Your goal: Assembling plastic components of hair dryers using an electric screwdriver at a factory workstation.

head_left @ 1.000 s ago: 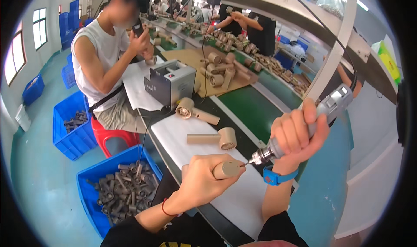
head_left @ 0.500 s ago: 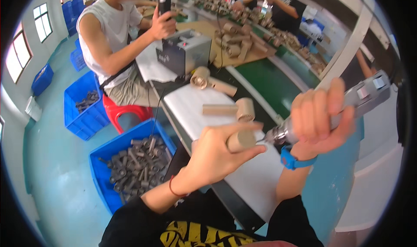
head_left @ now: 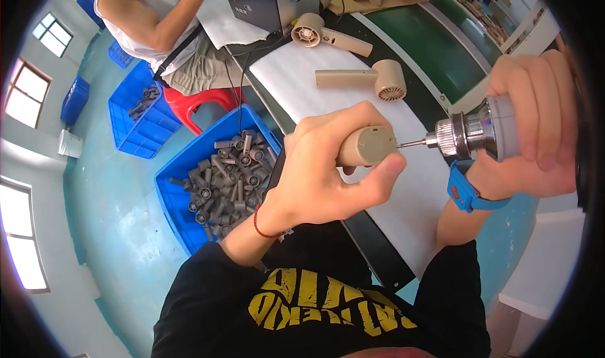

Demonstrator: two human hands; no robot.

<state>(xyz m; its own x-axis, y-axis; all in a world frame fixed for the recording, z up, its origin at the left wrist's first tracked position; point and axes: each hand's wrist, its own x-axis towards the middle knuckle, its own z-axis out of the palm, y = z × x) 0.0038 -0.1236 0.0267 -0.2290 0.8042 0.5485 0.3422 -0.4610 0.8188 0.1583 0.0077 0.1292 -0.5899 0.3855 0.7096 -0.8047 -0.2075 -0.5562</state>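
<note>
My left hand (head_left: 324,169) is closed round a beige handheld fan (head_left: 375,146); a round flat end with small screws or holes shows, and the rest is hidden behind my fingers. My right hand (head_left: 532,125) grips a grey electric screwdriver (head_left: 463,135) with a silver collar. Its thin bit points left, the tip at the rim of the fan's round end; whether it touches I cannot tell. Beyond my hands, a second beige fan (head_left: 389,80) lies on the white sheet (head_left: 409,197), and a third fan (head_left: 309,30) lies farther back.
A blue crate (head_left: 173,197) of grey fan parts stands left of the table. Another blue crate (head_left: 142,128) is behind it, near a red stool (head_left: 195,103) where a co-worker (head_left: 135,14) sits. A dark grey box-shaped device (head_left: 274,5) and a green conveyor belt (head_left: 413,36) lie beyond.
My view has tilted down and closer. The screwdriver has swung from a slant to nearly level, its bit still at the fan's end. Both hands keep their hold.
</note>
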